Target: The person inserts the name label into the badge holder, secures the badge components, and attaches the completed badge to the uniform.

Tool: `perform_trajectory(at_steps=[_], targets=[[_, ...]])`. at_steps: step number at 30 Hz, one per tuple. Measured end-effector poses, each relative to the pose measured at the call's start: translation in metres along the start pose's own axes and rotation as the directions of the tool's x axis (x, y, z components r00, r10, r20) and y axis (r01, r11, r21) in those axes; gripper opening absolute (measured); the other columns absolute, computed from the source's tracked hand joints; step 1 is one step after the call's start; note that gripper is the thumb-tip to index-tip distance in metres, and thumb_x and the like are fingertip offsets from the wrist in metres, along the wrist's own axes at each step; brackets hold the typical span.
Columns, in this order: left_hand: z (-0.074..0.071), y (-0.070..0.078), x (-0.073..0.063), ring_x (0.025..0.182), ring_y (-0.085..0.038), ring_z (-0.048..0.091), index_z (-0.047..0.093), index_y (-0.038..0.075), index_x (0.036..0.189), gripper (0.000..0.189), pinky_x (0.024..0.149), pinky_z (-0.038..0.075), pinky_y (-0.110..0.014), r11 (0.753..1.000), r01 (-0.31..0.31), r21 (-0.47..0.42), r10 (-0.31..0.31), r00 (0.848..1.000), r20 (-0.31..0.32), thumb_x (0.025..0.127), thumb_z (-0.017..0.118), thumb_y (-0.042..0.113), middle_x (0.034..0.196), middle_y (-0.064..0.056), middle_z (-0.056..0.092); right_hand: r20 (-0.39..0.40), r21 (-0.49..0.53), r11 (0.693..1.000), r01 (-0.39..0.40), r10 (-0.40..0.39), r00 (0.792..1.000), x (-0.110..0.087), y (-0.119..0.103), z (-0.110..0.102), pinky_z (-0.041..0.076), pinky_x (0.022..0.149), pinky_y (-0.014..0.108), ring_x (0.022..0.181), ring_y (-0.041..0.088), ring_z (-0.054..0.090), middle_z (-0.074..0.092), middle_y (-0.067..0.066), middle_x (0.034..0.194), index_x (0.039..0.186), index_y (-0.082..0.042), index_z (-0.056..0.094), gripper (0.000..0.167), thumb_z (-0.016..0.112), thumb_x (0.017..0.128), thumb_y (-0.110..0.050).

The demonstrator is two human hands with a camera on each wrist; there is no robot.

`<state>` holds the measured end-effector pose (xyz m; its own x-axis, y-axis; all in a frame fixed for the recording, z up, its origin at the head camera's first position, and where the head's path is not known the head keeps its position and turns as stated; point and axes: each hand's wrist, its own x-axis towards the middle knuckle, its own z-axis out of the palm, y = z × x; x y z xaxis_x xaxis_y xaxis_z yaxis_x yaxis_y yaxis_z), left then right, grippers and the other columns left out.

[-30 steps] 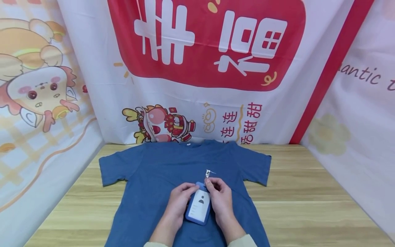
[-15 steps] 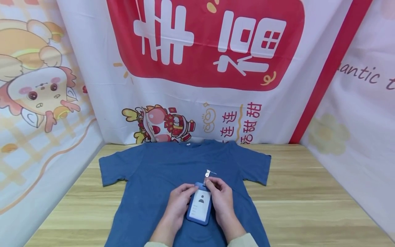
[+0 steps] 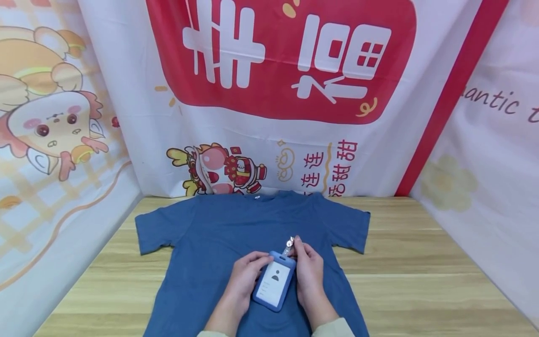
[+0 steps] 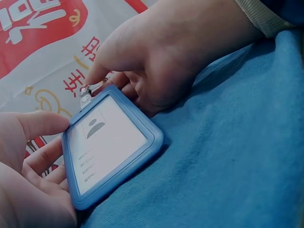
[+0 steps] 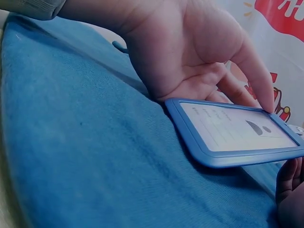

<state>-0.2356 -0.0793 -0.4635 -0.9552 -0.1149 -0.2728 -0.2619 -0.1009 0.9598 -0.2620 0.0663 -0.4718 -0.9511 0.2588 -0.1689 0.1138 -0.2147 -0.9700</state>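
Note:
A blue ID badge holder with a white card lies tilted in front of me. My left hand grips its upper left corner, thumb on the frame and fingers behind. A clear strap runs from the slot at its top to a silver metal clip. My right hand pinches that clip with thumb and forefinger. In the left wrist view the card face is plain to see, with the clip beyond it. Beneath both hands a blue T-shirt is spread flat.
The shirt lies on a wooden table, its collar towards the back. A white and red printed cloth hangs behind the table. More printed cloths hang at the left and right.
My right hand has moved slightly right and up, its grip now on the clip. The clip and strap have swung rightwards, and the badge holder has tilted a little more.

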Motion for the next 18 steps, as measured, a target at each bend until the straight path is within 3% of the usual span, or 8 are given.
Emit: perform_trajectory(at_steps=[6, 11, 15, 18], targets=[[-0.0004, 0.0008, 0.0004, 0.086, -0.015, 0.061, 0.080, 0.010, 0.105, 0.024, 0.073, 0.049, -0.029, 1.000, -0.006, 0.003, 0.006, 1.000, 0.000, 0.096, 0.080, 0.032, 0.099, 0.002, 0.071, 0.043, 0.033, 0.999, 0.000, -0.001, 0.999, 0.0019, -0.0029, 0.0003, 0.051, 0.081, 0.027, 0.091, 0.016, 0.061, 0.067, -0.002, 0.089, 0.094, -0.009, 0.070, 0.036, 0.058, 0.112, -0.037], [0.0000, 0.0021, -0.0011, 0.078, -0.013, 0.061, 0.080, 0.008, 0.098, 0.030, 0.070, 0.050, -0.027, 0.998, -0.068, 0.008, 0.068, 0.997, -0.039, 0.098, 0.079, 0.038, 0.083, 0.006, 0.069, 0.105, 0.007, 1.000, 0.018, -0.019, 0.994, 0.0010, -0.0043, -0.0001, 0.048, 0.084, 0.029, 0.094, 0.016, 0.060, 0.066, -0.003, 0.091, 0.100, -0.009, 0.072, 0.033, 0.056, 0.114, -0.036], [0.0023, 0.0053, -0.0003, 0.084, -0.010, 0.066, 0.082, 0.010, 0.113, 0.037, 0.074, 0.053, -0.026, 0.991, -0.128, 0.047, 0.132, 0.986, -0.100, 0.097, 0.081, 0.043, 0.094, 0.003, 0.078, 0.170, -0.050, 0.998, 0.028, -0.020, 0.985, -0.0016, -0.0043, 0.0012, 0.048, 0.085, 0.029, 0.096, 0.016, 0.060, 0.066, -0.003, 0.095, 0.108, -0.008, 0.074, 0.034, 0.055, 0.114, -0.036], [0.0049, 0.0093, 0.0007, 0.094, -0.011, 0.069, 0.082, 0.012, 0.119, 0.038, 0.081, 0.053, -0.025, 0.983, -0.153, 0.101, 0.164, 0.981, -0.108, 0.097, 0.081, 0.044, 0.107, -0.002, 0.081, 0.218, -0.094, 0.995, 0.039, -0.017, 0.976, -0.0044, -0.0047, 0.0035, 0.047, 0.085, 0.030, 0.095, 0.016, 0.059, 0.066, -0.003, 0.095, 0.112, -0.008, 0.074, 0.036, 0.057, 0.113, -0.039]])
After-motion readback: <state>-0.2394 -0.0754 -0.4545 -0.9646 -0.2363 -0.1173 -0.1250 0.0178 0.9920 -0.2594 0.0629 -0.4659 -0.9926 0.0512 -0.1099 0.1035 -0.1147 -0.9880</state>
